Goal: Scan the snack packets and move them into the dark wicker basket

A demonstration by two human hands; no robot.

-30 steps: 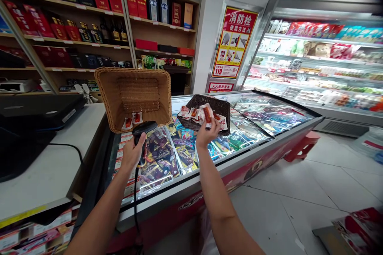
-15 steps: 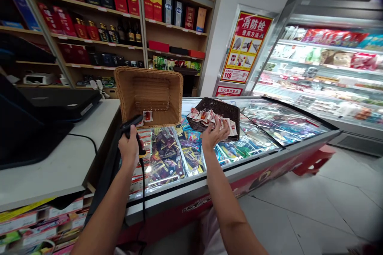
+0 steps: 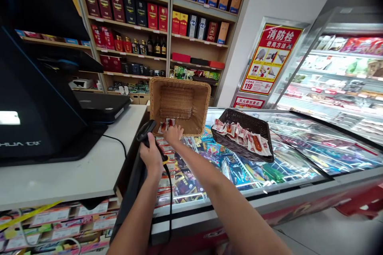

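Your left grip (image 3: pixel 152 157) is closed round a black scanner (image 3: pixel 145 130) left of centre; your right grip (image 3: pixel 174 134) is at packets (image 3: pixel 170 122) in the tan basket (image 3: pixel 200 111) mid-frame; whether it holds one, I cannot tell. Right of centre, a dark basket (image 3: pixel 230 145) of more packets (image 3: pixel 239 134) rests on the glass-topped freezer (image 3: pixel 335 189). A white surface (image 3: pixel 68 179) at left carries a black screen (image 3: pixel 38 99). Shelves (image 3: pixel 199 50) stand up top, a red poster (image 3: pixel 271 59) upper right.

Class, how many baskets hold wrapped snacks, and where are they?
2: a tan basket by the right hand, a dark brown basket on the freezer; no others show.
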